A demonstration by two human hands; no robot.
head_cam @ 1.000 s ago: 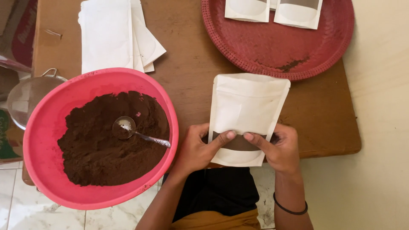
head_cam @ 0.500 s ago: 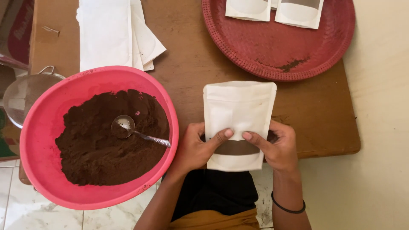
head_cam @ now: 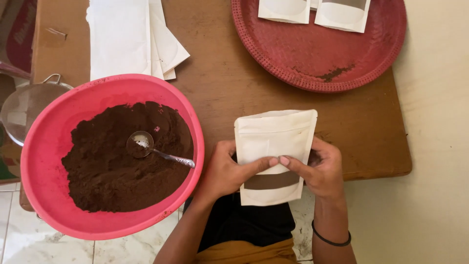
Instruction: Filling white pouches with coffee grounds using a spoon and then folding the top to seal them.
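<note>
A white stand-up pouch (head_cam: 273, 142) with a brown window strip is held upright at the table's front edge. My left hand (head_cam: 225, 171) grips its left side and my right hand (head_cam: 320, 168) its right side, both thumbs pressing on the pouch's front. To the left stands a pink bowl (head_cam: 49, 142) holding dark brown powder (head_cam: 117, 166), with a metal spoon (head_cam: 146, 146) lying in the powder.
A stack of flat white pouches (head_cam: 127, 36) lies at the back left of the wooden table (head_cam: 220, 83). A round red tray (head_cam: 322, 58) at the back right carries two more pouches (head_cam: 312, 10). A metal sieve (head_cam: 24, 107) sits at the left edge.
The pouch has shifted slightly left and turned more upright between my hands. My thumbs have closed together on its front.
</note>
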